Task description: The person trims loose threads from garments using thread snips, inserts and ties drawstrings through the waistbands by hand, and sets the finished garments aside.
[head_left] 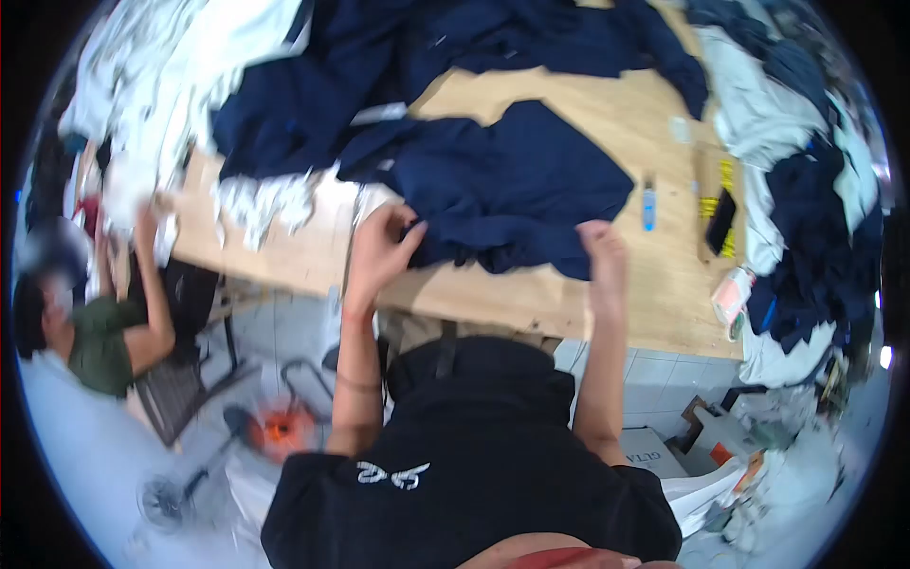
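A navy blue garment point(512, 180) lies spread on the wooden table in front of me, its near edge bunched in folds. My left hand point(381, 248) grips its near left edge between thumb and fingers. At the near right corner, my right hand point(604, 250) is closed on the cloth, slightly blurred. The kind of garment cannot be made out from this angle.
More navy garments point(512, 38) are heaped at the back, with white cloth point(261, 209) at left. A blue-handled cutter point(649, 207), a dark phone point(722, 220) and yellow tape point(726, 180) lie right. Another person point(104, 332) sits at left, near a fan point(163, 501).
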`<state>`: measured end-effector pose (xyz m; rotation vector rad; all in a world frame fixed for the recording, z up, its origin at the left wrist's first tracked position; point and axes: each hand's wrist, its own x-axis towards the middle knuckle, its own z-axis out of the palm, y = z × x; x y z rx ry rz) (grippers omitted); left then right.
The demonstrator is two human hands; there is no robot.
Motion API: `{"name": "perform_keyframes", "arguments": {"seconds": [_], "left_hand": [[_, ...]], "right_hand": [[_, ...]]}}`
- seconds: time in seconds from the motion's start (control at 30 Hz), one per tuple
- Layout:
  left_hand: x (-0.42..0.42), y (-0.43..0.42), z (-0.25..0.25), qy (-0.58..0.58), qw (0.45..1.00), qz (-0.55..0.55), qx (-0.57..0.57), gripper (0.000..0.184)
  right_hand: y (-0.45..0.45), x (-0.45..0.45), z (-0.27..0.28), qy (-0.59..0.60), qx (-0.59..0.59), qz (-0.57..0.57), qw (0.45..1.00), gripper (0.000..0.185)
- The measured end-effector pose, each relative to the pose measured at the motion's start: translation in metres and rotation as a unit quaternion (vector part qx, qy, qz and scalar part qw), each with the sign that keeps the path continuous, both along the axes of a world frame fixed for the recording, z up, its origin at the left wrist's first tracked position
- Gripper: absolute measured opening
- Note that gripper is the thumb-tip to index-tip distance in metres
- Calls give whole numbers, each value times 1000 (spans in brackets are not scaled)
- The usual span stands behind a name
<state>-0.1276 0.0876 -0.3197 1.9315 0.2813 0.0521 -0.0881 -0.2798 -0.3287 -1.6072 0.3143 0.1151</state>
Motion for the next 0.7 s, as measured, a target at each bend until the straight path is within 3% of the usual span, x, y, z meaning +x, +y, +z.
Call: {"name": "perform_keyframes", "arguments": {"seconds": [0.03, 0.07, 0.13, 0.17, 0.23, 0.3, 0.37, 0.5, 0.53, 0.63, 0.67, 0.7], "left_hand": [[-1, 2, 7, -100, 983, -33, 151, 24], [-2, -5, 25, -103, 984, -26, 145, 33], [7, -20, 51, -153, 972, -48, 174, 30], [12, -28, 56, -171, 970, -74, 156, 26], [29, -52, 61, -147, 974, -144, 93, 19], [42, -65, 39, -120, 942, -223, 220, 20], [47, -64, 38, -76, 918, -288, 262, 24], [46, -62, 45, -67, 940, -288, 168, 28], [43, -63, 34, -103, 945, -255, 179, 30], [39, -50, 26, -59, 949, -267, 159, 34], [38, -45, 22, -71, 935, -296, 182, 43], [39, -43, 36, -14, 929, -322, 184, 52]], "right_hand": [[7, -5, -9, 82, -71, -22, 994, 7], [14, -10, -19, -7, -60, -38, 997, 6], [8, -9, -43, -31, -61, -29, 997, 4], [9, -7, -42, -7, -3, -29, 1000, 6], [10, 0, -45, -16, 15, -36, 999, 3], [-1, 7, -42, -13, 16, -3, 1000, 3], [-8, 6, -39, 2, 24, 19, 1000, 4], [-10, -1, -30, -21, 54, -4, 998, 5], [-7, -1, -32, -36, 49, -11, 998, 6], [4, 1, -34, -78, -3, -12, 997, 5], [7, 2, -32, -67, -13, -18, 997, 5], [6, 3, -31, -57, -25, -18, 998, 4]]}}
